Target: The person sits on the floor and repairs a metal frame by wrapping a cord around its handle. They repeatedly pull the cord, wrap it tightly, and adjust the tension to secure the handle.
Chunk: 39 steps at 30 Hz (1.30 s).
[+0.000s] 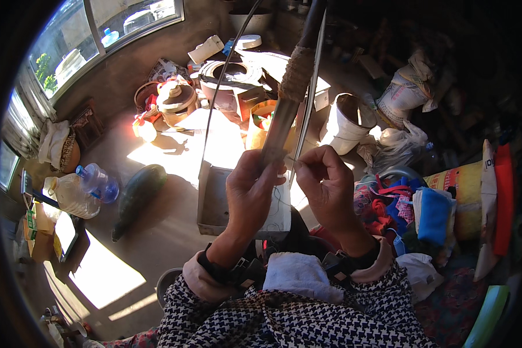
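In the head view, the left hand (249,185) is gripping the lower part of a wooden pole (279,124) w/ its fingers wrapped around. The pole is standing tilted in front of the person, its top leaning a bit to the right, & a cord binding (296,72) is going around it higher up. The right hand (327,185) is working just beside, thumb & fingertips coming narrow together nr the lower end of a thin strip (311,87); I cannot tell what exactly they are pinching. A thin dark rod (217,83) is running on the pole's left side, apart from it. Under the hands, an open box (216,200) is sitting, w/ some fine thread (278,204) hanging over it.

A white towel (301,275) is lying on the lap, b/w the two patterned sleeves. On the floor to the left, a long green gourd (139,194) is lying nr a bluish bottle (98,182). Farther, a lidded pot (176,100) & a white bucket (345,124) are standing, well apart. On the right, a blue cloth (435,214) is resting nr a yellow sack (461,185).
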Each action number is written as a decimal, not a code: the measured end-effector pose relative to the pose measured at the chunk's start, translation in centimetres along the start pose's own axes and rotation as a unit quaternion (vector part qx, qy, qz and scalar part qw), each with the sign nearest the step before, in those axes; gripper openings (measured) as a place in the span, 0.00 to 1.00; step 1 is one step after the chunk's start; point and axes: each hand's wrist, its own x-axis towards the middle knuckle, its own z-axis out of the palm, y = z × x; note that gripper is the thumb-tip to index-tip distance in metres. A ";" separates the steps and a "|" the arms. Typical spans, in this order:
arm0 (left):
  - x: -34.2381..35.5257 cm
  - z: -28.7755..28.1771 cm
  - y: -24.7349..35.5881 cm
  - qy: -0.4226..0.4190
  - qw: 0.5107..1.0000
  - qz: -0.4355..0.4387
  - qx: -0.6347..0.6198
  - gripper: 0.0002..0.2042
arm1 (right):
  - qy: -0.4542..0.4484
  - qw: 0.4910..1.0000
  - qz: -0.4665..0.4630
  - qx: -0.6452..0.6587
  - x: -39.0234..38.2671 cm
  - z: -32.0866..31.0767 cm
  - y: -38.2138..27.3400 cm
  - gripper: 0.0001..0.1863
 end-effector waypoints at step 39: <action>-0.6 1.0 0.8 0.000 0.996 -0.088 -0.005 0.03 | -0.033 0.863 0.219 0.454 -2.0 -0.8 2.7 0.12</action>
